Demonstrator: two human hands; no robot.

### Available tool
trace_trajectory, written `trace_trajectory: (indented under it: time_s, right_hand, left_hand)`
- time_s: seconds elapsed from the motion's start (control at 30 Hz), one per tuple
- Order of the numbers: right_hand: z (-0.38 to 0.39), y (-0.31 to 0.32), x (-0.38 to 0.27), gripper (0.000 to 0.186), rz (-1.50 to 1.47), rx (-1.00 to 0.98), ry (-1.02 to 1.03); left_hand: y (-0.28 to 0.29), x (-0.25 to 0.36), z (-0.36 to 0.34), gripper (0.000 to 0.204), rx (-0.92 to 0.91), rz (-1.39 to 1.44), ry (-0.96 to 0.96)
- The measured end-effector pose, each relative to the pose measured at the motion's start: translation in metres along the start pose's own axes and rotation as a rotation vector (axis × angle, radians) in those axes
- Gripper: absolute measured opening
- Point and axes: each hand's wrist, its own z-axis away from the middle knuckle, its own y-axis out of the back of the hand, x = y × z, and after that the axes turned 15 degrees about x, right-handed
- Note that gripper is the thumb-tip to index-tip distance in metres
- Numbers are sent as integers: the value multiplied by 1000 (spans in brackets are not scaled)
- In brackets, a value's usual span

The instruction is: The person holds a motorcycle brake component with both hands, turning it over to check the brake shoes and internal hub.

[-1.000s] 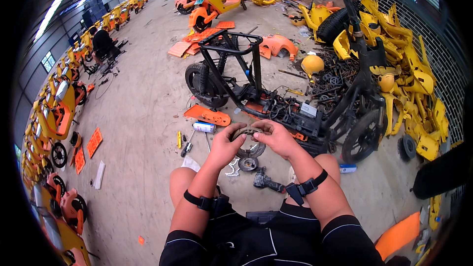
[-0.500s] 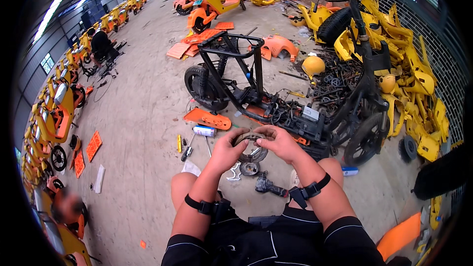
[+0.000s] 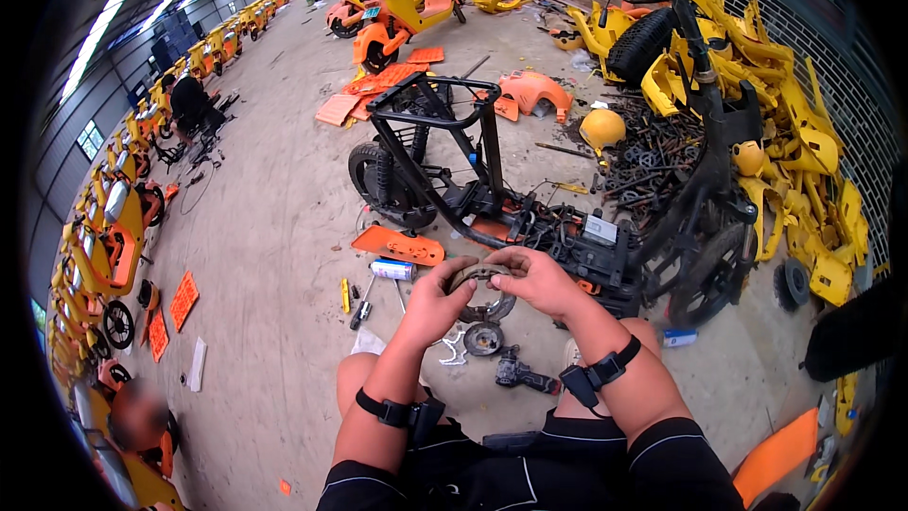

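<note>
Both hands pinch one round metal part (image 3: 480, 276) between them: the left hand (image 3: 433, 301) grips its left edge, the right hand (image 3: 535, 281) closes on its right edge. It is held above the concrete floor (image 3: 274, 227), just near of the stripped black scooter frame (image 3: 445, 161). Below it lie a small disc (image 3: 483, 338) and a dark power tool (image 3: 522, 376). A spray can (image 3: 392, 270) lies to the left.

Stripped scooter frame (image 3: 445, 180) (black), yellow panels (image 3: 804, 151).
</note>
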Motion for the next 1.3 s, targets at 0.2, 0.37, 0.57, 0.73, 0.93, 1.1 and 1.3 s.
trace_trajectory:
  time_s: [0.2,0.37,0.57,0.73,0.93,1.1,1.3]
  right_hand:
    - [11,2,4,38,-16,20,-6]
    - [28,-1,2,38,55,18,40]
    - [50,-8,8,38,154,44,78]
    - [60,-8,18,38,304,75,174]
    - [59,-8,22,40,413,88,197]
    - [47,-7,14,39,516,97,228]
    - [27,-7,7,42,729,74,336]
  left_hand:
    - [-4,7,11,39,-18,18,5]
    - [-4,8,28,39,-6,12,6]
    - [-3,10,48,41,-17,39,31]
    - [-3,6,57,41,-14,66,53]
    - [-6,-3,54,41,-3,39,82]
    - [-7,-6,36,41,21,15,148]
    - [-6,-9,14,41,27,44,219]
